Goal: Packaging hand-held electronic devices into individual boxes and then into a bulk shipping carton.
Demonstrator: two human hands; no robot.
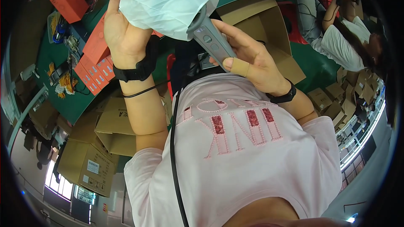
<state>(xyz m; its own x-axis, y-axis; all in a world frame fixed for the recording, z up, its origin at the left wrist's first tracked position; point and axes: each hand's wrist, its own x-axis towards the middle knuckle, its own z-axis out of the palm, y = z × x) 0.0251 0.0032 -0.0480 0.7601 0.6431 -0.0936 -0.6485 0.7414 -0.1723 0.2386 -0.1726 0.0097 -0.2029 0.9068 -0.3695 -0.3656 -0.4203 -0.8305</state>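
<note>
Right hand [254,61] clamped round grey handheld device [213,46], at its ten o'clock; device's long axis eleven-to-five, far end against white bag [162,4]. Left hand [126,42], farther, at device's nine o'clock, touching bag; fingers mostly hidden, grip cannot tell.

"What place is this?"
"A packing workshop, I'd say: orange boxes [94,75] pile on the green bench [72,104] left of my left grip [128,40], an open carton [271,23] lies just beyond my right grip [254,59], a co-worker [343,46] farther right."
</note>
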